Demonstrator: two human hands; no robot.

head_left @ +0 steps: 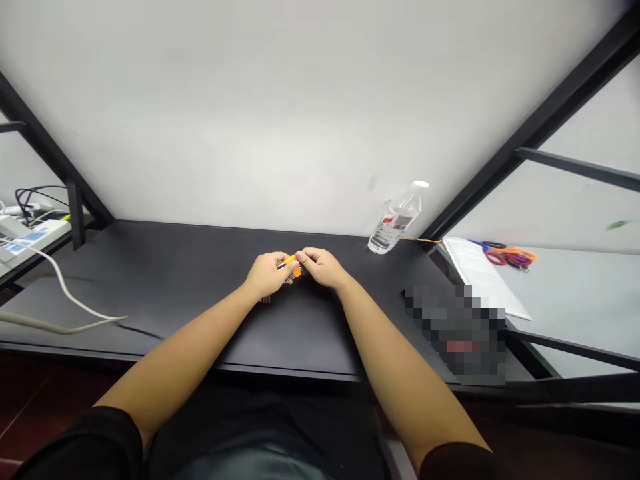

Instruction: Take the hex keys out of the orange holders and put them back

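Observation:
Between my two hands is a small orange holder (297,272) with thin metal rods along it, like a hex key set; my fingers cover much of it. My left hand (266,275) is closed around its left part, thumb lying across it. My right hand (324,267) is closed at its right end, with thumb and fingertips pinched against it. What the right fingertips grip exactly is partly hidden. Just below my left hand, a row of several short thin rods (265,299) shows against the black tabletop (190,273).
A clear water bottle (397,220) stands at the back right. On the right are a blurred-out dark object (457,333), a white padded envelope (483,277) and coloured loops (510,255). A pale cable (65,287) crosses the left side near a power strip (35,237). Black frame bars (530,120) flank the table.

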